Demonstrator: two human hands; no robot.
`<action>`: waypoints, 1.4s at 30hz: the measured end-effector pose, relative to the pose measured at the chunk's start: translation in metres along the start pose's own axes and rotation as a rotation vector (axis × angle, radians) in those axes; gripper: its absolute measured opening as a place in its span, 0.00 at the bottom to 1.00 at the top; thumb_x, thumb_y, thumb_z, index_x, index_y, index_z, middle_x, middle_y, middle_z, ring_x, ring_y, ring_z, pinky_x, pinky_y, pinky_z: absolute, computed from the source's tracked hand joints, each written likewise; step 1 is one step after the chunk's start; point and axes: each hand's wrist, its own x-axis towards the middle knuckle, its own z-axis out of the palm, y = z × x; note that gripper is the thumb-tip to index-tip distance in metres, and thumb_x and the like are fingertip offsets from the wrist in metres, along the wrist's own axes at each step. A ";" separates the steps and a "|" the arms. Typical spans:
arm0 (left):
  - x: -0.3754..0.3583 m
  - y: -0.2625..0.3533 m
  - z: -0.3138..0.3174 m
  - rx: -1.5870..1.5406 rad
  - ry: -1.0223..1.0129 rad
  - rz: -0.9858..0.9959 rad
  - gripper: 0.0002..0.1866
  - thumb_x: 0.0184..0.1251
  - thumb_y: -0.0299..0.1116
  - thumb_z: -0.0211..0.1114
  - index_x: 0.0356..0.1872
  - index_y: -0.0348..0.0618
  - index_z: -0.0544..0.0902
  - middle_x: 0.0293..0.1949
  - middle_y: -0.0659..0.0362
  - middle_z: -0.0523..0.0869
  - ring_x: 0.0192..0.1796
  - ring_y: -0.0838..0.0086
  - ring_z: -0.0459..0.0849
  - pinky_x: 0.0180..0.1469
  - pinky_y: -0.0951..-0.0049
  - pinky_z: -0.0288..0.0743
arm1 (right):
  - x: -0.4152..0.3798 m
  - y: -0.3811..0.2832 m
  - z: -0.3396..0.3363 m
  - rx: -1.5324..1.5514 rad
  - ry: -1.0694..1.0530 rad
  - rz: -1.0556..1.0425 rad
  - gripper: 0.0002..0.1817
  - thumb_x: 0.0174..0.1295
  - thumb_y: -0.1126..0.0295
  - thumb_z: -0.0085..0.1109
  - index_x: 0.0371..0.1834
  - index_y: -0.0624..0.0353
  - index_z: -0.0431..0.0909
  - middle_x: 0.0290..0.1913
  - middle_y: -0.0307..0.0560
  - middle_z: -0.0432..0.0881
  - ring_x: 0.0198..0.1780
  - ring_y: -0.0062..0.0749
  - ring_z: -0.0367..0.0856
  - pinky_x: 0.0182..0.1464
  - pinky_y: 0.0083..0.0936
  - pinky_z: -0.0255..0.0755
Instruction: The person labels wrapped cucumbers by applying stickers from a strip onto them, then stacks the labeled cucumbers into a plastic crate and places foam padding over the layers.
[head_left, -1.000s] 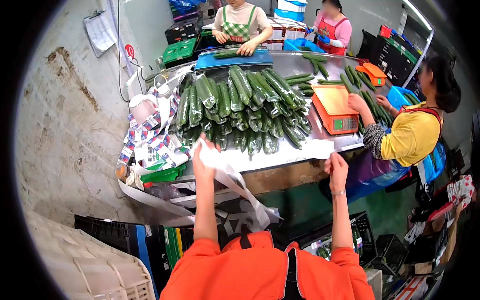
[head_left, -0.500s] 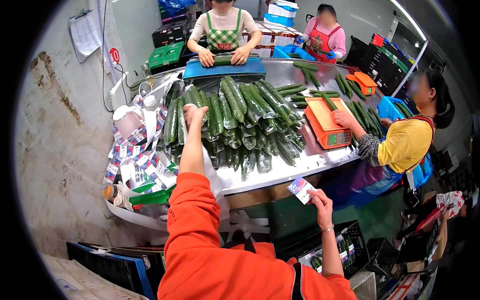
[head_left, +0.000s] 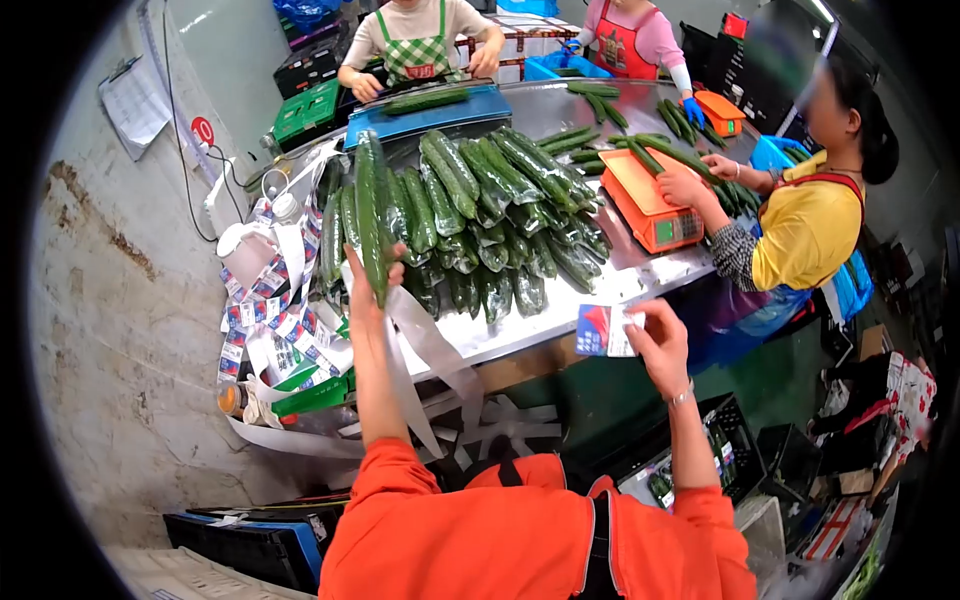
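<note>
My left hand [head_left: 368, 285] is closed around the lower end of a plastic-wrapped cucumber [head_left: 369, 200], held nearly upright over the left side of the pile. A loose white paper strip [head_left: 425, 335] hangs down beside that wrist. In front of my body, past the table's near edge, my right hand [head_left: 660, 345] pinches a label [head_left: 603, 331] printed blue, red and white by its right side. The pile of wrapped cucumbers [head_left: 490, 190] lies on the metal table [head_left: 500, 335]. Tangled strips of labels [head_left: 270, 310] heap up at the table's left end.
Across the table a person in a green checked apron [head_left: 415, 45] stands behind a blue tray [head_left: 430, 114] bearing a cucumber. At right, a person in yellow [head_left: 810, 235] handles cucumbers at an orange scale [head_left: 650, 215]. A black crate [head_left: 735, 440] holds labelled cucumbers beside my right arm.
My left hand has lifted a cucumber from the pile and drawn it nearer. The label in my right hand has turned more level. The co-worker opposite has let go of a cucumber.
</note>
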 end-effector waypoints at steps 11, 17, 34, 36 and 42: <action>-0.095 -0.097 0.133 0.026 -0.254 -0.238 0.37 0.60 0.57 0.51 0.60 0.36 0.61 0.25 0.63 0.69 0.20 0.81 0.67 0.21 0.85 0.61 | 0.002 -0.041 -0.028 0.438 -0.143 -0.169 0.15 0.57 0.73 0.56 0.47 0.62 0.68 0.37 0.38 0.74 0.36 0.14 0.71 0.37 0.12 0.65; -0.100 -0.159 0.163 -0.923 -0.961 -0.722 0.30 0.54 0.59 0.58 0.30 0.38 0.63 0.22 0.57 0.70 0.11 0.78 0.65 0.09 0.85 0.57 | -0.018 0.003 -0.050 1.010 -0.019 -0.119 0.15 0.57 0.70 0.56 0.46 0.61 0.67 0.38 0.42 0.76 0.39 0.23 0.77 0.39 0.19 0.71; -0.166 -0.209 0.247 -1.040 -0.648 -1.139 0.38 0.51 0.64 0.56 0.32 0.30 0.61 0.22 0.56 0.64 0.13 0.76 0.67 0.11 0.84 0.65 | -0.068 -0.019 -0.118 0.313 -0.249 -0.107 0.17 0.58 0.71 0.55 0.51 0.59 0.67 0.38 0.33 0.73 0.37 0.08 0.68 0.35 0.08 0.62; -0.168 -0.216 0.245 -1.027 -0.704 -1.198 0.38 0.50 0.66 0.56 0.30 0.32 0.61 0.16 0.58 0.63 0.12 0.76 0.66 0.11 0.84 0.65 | -0.067 -0.020 -0.122 0.189 -0.355 -0.128 0.17 0.59 0.70 0.55 0.51 0.59 0.67 0.37 0.32 0.72 0.35 0.08 0.66 0.34 0.09 0.60; -0.187 -0.220 0.252 -0.962 -0.664 -1.290 0.37 0.49 0.68 0.54 0.29 0.34 0.61 0.12 0.57 0.64 0.11 0.74 0.66 0.10 0.84 0.65 | -0.073 -0.024 -0.126 0.002 -0.437 -0.117 0.17 0.57 0.69 0.53 0.50 0.57 0.67 0.26 0.30 0.57 0.30 0.14 0.56 0.33 0.14 0.55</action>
